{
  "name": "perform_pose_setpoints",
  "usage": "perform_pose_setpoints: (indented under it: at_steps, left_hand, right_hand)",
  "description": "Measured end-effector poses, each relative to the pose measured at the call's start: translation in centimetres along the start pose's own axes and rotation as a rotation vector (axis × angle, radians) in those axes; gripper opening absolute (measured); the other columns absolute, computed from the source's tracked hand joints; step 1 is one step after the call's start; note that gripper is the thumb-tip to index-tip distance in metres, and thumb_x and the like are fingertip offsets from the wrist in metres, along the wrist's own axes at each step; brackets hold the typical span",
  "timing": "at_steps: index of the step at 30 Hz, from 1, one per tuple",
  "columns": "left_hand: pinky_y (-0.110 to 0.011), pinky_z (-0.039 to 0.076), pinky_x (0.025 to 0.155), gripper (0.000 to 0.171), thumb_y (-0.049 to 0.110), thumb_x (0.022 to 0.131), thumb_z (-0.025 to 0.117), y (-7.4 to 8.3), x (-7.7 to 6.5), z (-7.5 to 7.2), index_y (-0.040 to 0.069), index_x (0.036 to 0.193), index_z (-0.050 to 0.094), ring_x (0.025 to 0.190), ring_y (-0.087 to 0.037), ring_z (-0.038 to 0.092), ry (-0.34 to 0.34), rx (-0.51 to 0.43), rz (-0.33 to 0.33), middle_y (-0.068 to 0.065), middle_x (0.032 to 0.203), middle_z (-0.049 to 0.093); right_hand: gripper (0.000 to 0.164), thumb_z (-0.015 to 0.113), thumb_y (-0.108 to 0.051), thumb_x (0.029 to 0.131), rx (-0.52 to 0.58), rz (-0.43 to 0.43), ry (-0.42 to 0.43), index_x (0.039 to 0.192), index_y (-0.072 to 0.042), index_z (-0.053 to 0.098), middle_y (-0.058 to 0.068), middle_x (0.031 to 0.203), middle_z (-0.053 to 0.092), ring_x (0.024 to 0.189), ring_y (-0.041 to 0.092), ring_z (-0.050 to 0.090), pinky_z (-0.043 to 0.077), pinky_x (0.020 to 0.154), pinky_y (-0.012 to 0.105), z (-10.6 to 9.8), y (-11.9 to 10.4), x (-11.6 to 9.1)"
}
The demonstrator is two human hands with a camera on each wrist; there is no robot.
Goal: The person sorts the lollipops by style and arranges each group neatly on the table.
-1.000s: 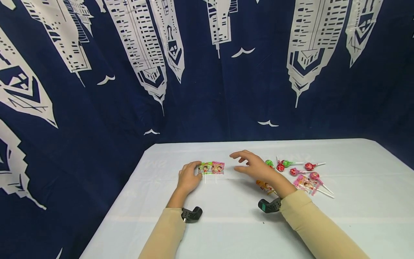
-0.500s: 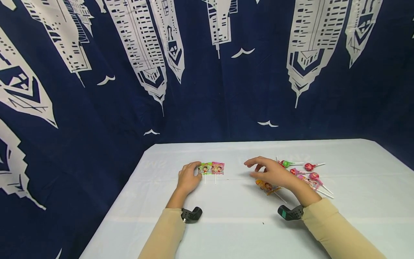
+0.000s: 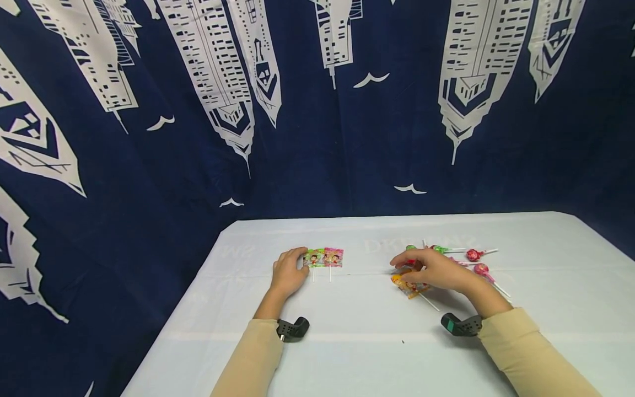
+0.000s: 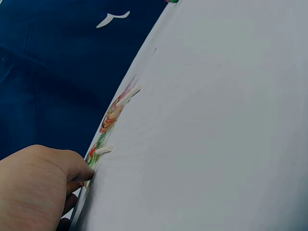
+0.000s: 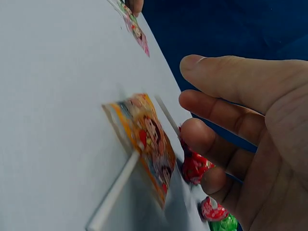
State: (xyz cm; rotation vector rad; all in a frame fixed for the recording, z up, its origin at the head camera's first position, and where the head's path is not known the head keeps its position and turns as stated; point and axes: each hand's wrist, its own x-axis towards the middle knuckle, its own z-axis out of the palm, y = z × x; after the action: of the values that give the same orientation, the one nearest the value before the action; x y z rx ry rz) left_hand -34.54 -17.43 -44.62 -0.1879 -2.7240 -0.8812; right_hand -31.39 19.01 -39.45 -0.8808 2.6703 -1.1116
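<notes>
Near the table's middle, my left hand (image 3: 289,272) holds the left end of a green-wrapped flat lollipop (image 3: 315,257), its thumb and index finger at the wrapper edge. Directly right of this lies a pink-wrapped lollipop (image 3: 334,257), both white sticks pointing toward me. In the right wrist view, an orange-wrapped lollipop (image 5: 151,139) lies with its stick slanting toward the camera. My right hand (image 3: 436,269) hovers over it, fingers spread and slightly bent, with nothing between them. The hand partly hides that wrapper in the head view.
Behind and right of my right hand lie several more lollipops, among them a red one (image 3: 473,255), a green one (image 3: 439,249) and a pink one (image 3: 481,269). The white table (image 3: 347,342) ends at a dark blue curtain (image 3: 307,165) with white building prints.
My right hand has moved right and toward me, away from the pink-wrapped lollipop to above the orange-wrapped one. The left hand stays on the green-wrapped lollipop.
</notes>
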Motion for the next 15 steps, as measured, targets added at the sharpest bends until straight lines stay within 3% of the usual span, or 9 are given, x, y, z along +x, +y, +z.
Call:
perform_pose_setpoints:
  at_steps: [10, 15]
  left_hand:
    - [-0.052, 0.033, 0.109, 0.047, 0.013, 0.090, 0.064, -0.1, -0.1, -0.1, 0.010, 0.136, 0.059, 0.137, -0.033, 0.046, -0.005, 0.005, 0.003, -0.011, 0.143, 0.058]
    - [-0.052, 0.033, 0.109, 0.046, 0.013, 0.090, 0.064, -0.1, 0.0, 0.0, 0.010, 0.136, 0.059, 0.137, -0.033, 0.046, -0.004, 0.001, 0.006, -0.011, 0.142, 0.058]
  right_hand:
    - [0.034, 0.076, -0.018, 0.087, -0.027, 0.007, -0.014, 0.120, -0.008, 0.069, 0.011, 0.114, 0.071, 0.080, 0.014, 0.051, 0.044, 0.069, 0.023, -0.1, 1.4, -0.3]
    - [0.042, 0.079, -0.022, 0.085, -0.031, 0.025, -0.029, 0.123, -0.009, 0.067, 0.013, 0.124, 0.066, 0.080, 0.012, 0.050, 0.043, 0.071, 0.022, -0.1, 1.8, -0.6]
